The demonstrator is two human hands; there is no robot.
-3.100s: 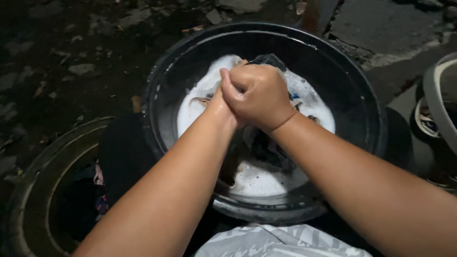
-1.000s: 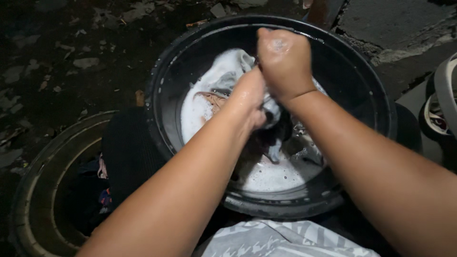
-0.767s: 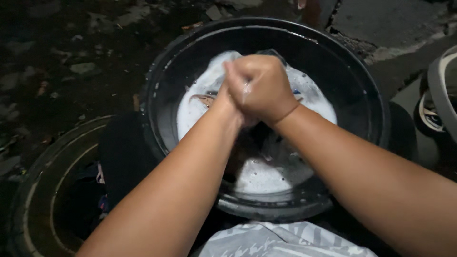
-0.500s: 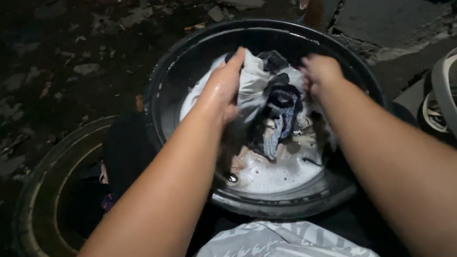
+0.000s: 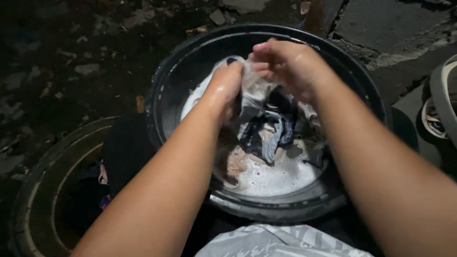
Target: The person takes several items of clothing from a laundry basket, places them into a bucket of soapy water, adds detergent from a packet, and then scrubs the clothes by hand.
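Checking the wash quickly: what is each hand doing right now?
Left hand: closed on the wet cloth.
Right hand: closed on the same cloth, above the basin.

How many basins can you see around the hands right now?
3. A black basin of soapy water sits under both hands; a second basin sits lower left holding dark clothes; a third basin is cut off at the right edge. More may lie out of view.
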